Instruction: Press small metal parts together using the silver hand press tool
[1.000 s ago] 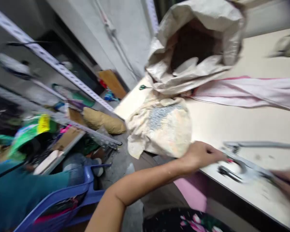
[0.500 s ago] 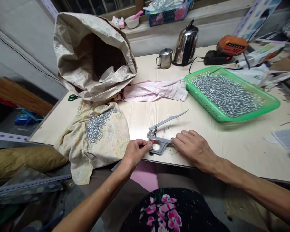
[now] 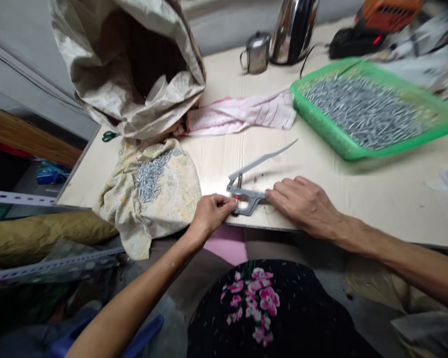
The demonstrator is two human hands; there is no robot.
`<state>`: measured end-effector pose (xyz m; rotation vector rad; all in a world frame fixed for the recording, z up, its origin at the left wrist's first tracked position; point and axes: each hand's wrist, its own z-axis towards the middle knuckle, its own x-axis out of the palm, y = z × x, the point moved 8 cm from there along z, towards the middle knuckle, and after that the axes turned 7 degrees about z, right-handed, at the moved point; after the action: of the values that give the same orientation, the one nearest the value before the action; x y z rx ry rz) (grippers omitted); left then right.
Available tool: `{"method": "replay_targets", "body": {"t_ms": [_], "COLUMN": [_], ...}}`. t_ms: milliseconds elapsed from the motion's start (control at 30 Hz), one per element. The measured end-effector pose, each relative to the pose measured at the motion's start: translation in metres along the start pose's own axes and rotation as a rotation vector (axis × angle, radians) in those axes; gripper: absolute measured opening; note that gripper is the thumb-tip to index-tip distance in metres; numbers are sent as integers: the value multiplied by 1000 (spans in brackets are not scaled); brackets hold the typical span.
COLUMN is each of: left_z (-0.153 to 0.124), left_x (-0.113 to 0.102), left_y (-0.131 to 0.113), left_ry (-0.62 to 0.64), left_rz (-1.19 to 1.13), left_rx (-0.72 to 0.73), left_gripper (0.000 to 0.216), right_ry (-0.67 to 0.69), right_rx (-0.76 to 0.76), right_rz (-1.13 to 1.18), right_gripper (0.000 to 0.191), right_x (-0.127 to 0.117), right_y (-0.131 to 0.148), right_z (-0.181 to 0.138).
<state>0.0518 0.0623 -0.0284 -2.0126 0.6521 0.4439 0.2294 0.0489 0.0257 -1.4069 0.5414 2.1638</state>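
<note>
Head view: compared with half a second ago, the scene sits higher in the frame, so the ledge behind has gone out of sight and the kettle's top is cut off; both hands match their earlier places at the hand pliers point(image 3: 254, 195), which lie near the front edge of the worktop point(image 3: 381, 196). Relative to these pliers, the big open sack point(image 3: 78, 64) stands beyond and to the left, the green basket point(image 3: 317, 124) beyond and to the right, its right end now reaching the picture's edge. The floral cloth point(image 3: 168, 199) lies to the left, partly over the front edge; the pink-white towel point(image 3: 242, 114) lies behind, and the kettle point(image 3: 293, 32) farther back.

The right hand point(image 3: 306, 206) is closed on the pliers' lower handle, fingers curled, knuckles up. The left hand point(image 3: 208, 214) has thumb and fingertips pinched together at the pliers' head; whether something is between them is too small to tell. The right forearm comes in from the right, palm down; the left slants up from the lower left.

The upper handle point(image 3: 265, 158) stands raised and untouched. Small metal pins point(image 3: 148, 180) lie on the cloth, and a red bit point(image 3: 238, 198) shows in the pliers' head.
</note>
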Motion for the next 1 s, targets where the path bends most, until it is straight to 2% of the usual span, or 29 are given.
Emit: {"method": "replay_targets", "body": {"t_ms": [167, 333, 467, 667, 1000], "left_z": [-1, 1, 2, 9, 3], "left_x": [9, 13, 15, 19, 23], "left_y": [4, 7, 7, 3, 2], "left_ry": [86, 91, 190, 333, 327], "left_rz": [-128, -219, -196, -138, -65], "left_rx": [-82, -7, -99, -218, -310], "left_gripper": [11, 10, 12, 19, 21], "right_ry": [12, -9, 19, 77, 217], "right_rx": [41, 13, -25, 4, 55], "right_rz": [103, 41, 61, 156, 284], "right_gripper": [27, 26, 25, 23, 19], "right_x": [10, 14, 17, 26, 30], "right_y": [-4, -2, -3, -12, -16], "right_z": [-7, -10, -9, -7, -2]}}
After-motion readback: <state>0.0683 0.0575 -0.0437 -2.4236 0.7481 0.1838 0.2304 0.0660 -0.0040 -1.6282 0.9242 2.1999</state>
